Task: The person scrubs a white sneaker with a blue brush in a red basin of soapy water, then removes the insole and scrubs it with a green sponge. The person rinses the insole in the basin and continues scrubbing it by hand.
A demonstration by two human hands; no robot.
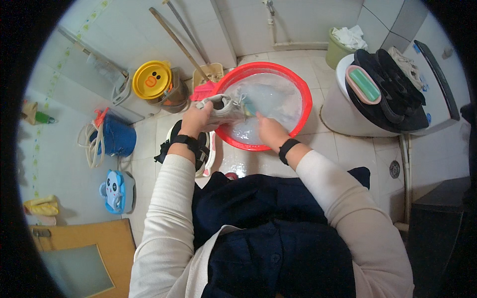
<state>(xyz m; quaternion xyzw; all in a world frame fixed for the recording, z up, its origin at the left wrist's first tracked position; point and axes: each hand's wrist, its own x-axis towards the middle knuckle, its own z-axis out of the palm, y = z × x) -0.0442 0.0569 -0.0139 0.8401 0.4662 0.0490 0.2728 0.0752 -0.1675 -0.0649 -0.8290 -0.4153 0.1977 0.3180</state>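
Note:
My left hand [195,117] grips a white lace-up sneaker [227,111] by its heel end, over the left rim of a red plastic basin [306,100]. Cloudy, sudsy water [277,93] fills much of the basin. In my right hand [272,132] is a brush [250,108] with a pale green part showing, held at the toe end of the sneaker. Its bristles are blurred, so I cannot tell whether they touch the shoe. Below my left wrist, dark footwear [202,149] and a white-and-pink item [211,156] rest on the tiles, partly hidden by my arm.
At right, a toilet's closed lid [413,123] carries black shoes [391,83] and a green soap bar [364,85] in a pink dish. A green bin [337,52] stands behind. Along the left wall are a yellow-lidded bucket [152,80], a blue bucket [119,136] and a broom [203,90].

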